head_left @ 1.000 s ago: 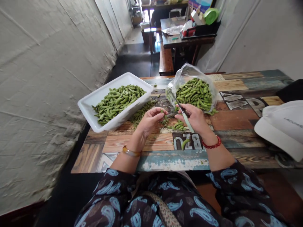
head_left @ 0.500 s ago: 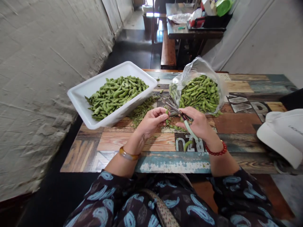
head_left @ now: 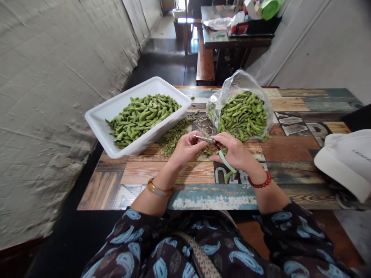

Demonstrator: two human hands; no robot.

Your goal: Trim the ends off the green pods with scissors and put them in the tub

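Scissors with pale green handles [head_left: 226, 161] are held in my right hand [head_left: 235, 151], their open blades pointing left. The blades reach to the fingertips of my left hand [head_left: 188, 147], which are pinched on a green pod mostly hidden behind fingers and blades. To the left stands a white tub [head_left: 136, 151] holding many green pods [head_left: 145, 116]. Beyond my right hand lies an open clear plastic bag [head_left: 239, 79] with more pods [head_left: 245, 116] in it. Stem trimmings [head_left: 171, 142] are heaped between tub and bag. One loose pod [head_left: 228, 177] rests below the scissors.
The patchwork wooden table [head_left: 165, 172] carries a white cap [head_left: 348, 162] at its right side. A rough grey wall [head_left: 52, 96] runs along the left. Farther back are a bench [head_left: 205, 61] and another table [head_left: 210, 36] with a black tray of items.
The scissors have moved left with my right hand, and their blades now cross in front of my left fingertips. The view has shifted slightly.
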